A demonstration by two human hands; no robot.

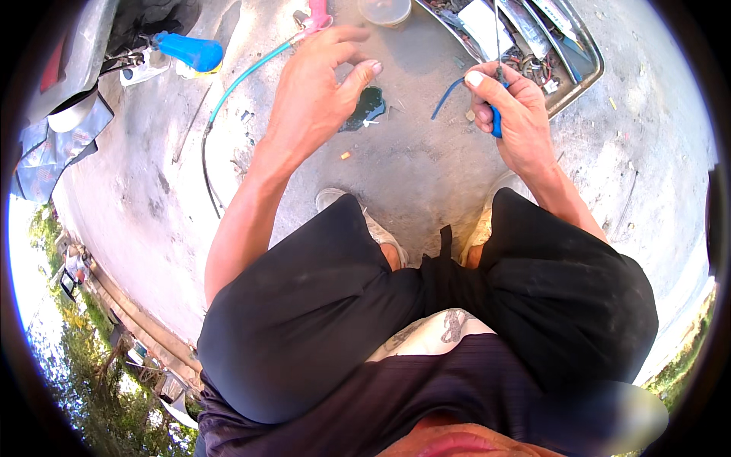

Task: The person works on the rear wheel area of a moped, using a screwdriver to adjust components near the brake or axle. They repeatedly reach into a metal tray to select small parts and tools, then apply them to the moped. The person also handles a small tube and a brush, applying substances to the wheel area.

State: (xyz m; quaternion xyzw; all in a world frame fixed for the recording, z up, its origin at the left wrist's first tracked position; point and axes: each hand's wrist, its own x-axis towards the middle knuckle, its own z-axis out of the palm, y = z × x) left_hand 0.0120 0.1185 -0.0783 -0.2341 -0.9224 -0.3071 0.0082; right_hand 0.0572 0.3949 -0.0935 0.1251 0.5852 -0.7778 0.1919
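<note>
My left hand is held over the concrete, fingers loosely bent and thumb apart, with nothing visible in it. Just beyond its fingers lies a pink-handled thing joined to a teal hose. My right hand is closed around a blue-handled tool with a thin dark metal part pointing away from me; its exact kind is unclear. From the same grip a narrow, curved blue piece sticks out to the left. Whether it belongs to the tool, I cannot tell.
Beyond my right hand sits a tray crowded with small parts and tools. A round clear container stands at the far middle. A dark wet patch marks the concrete. Far left are a blue bottle-like object and part of a vehicle.
</note>
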